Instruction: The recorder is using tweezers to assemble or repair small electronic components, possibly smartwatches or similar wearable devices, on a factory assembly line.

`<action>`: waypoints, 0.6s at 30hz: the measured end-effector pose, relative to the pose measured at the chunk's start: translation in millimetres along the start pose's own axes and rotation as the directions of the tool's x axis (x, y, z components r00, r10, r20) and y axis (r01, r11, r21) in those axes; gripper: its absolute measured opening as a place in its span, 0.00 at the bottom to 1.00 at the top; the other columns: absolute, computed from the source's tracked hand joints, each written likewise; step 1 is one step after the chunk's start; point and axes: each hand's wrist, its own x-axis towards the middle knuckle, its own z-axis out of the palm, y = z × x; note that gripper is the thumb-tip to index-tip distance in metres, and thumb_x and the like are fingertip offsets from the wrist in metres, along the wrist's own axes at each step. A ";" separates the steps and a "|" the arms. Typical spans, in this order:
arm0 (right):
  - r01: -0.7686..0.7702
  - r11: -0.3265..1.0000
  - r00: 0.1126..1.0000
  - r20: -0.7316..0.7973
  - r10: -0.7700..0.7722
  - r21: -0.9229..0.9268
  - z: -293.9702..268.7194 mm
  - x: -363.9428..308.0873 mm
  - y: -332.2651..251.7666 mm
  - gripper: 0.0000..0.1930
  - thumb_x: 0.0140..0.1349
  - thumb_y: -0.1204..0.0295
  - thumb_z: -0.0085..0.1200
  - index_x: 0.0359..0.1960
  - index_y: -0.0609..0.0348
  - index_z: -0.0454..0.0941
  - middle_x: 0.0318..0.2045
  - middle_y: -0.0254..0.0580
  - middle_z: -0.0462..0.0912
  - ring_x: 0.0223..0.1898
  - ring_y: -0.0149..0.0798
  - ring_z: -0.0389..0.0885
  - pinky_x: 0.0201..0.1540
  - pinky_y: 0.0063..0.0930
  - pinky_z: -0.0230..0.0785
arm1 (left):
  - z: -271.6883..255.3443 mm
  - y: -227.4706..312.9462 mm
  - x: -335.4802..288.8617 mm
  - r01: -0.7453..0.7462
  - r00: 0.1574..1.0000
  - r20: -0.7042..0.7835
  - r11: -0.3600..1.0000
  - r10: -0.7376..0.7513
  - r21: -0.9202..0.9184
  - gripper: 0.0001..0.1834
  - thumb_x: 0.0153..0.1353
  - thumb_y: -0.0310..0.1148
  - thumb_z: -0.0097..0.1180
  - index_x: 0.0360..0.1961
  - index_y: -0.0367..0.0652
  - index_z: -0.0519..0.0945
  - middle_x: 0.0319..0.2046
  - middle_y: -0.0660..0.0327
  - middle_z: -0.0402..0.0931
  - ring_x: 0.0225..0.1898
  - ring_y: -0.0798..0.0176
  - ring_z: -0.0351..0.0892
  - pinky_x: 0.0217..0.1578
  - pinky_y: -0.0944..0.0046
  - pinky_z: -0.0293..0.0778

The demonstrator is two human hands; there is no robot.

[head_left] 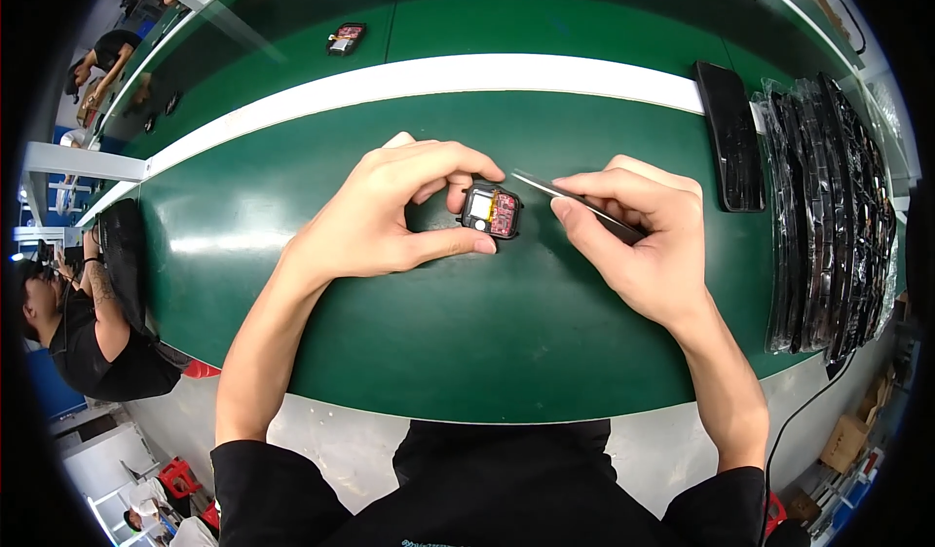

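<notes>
My left hand [385, 211] holds a small black watch case [490, 211] low over the green bench, its thumb at the near edge and its fingers around the far left side. The case is open at the top. Inside it show a silvery-white block, a red circuit board and a strip of yellow tape. In my right hand [648, 221] is a pair of tweezers [551, 188], pinched between thumb and fingers. Their tips point left, just off the upper right of the case and close to my left index finger, touching neither as far as I can see.
A second open watch case [346, 38] lies beyond the white strip [429, 76]. To the right, a black phone-like slab [732, 138] rests beside a stack of plastic-wrapped black trays [828, 221]. At the left end are a black bag [121, 264] and a seated person [102, 328].
</notes>
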 end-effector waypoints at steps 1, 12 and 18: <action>-0.064 0.998 0.998 -0.025 0.064 0.014 -1.0 1.4 -0.3 0.04 0.64 0.81 0.71 0.39 0.65 0.93 0.22 0.34 0.81 0.21 0.24 0.75 0.23 0.26 0.62 | 2.0 -0.6 1.2 -0.004 1.000 -0.009 1.000 0.004 0.010 0.30 0.49 0.37 0.88 0.55 0.46 0.91 0.31 0.68 0.80 0.31 0.66 0.71 0.41 0.63 0.63; 0.043 0.986 0.994 0.105 -0.026 -0.159 22.0 -2.9 -27.5 0.22 0.56 0.70 0.81 0.50 0.61 0.87 0.32 0.40 0.81 0.29 0.37 0.82 0.31 0.32 0.74 | -5.7 2.5 -8.6 -0.098 0.995 0.020 0.995 0.098 0.012 0.37 0.55 0.40 0.81 0.66 0.49 0.82 0.38 0.68 0.85 0.44 0.62 0.86 0.50 0.57 0.69; 0.009 0.976 0.998 0.068 0.005 -0.216 36.0 -13.9 -19.1 0.23 0.49 0.72 0.81 0.47 0.63 0.86 0.30 0.38 0.78 0.29 0.36 0.80 0.31 0.32 0.70 | 0.4 -2.0 -10.0 -0.071 0.996 0.055 0.993 0.076 -0.094 0.37 0.53 0.33 0.73 0.67 0.47 0.76 0.41 0.66 0.86 0.43 0.56 0.82 0.58 0.54 0.66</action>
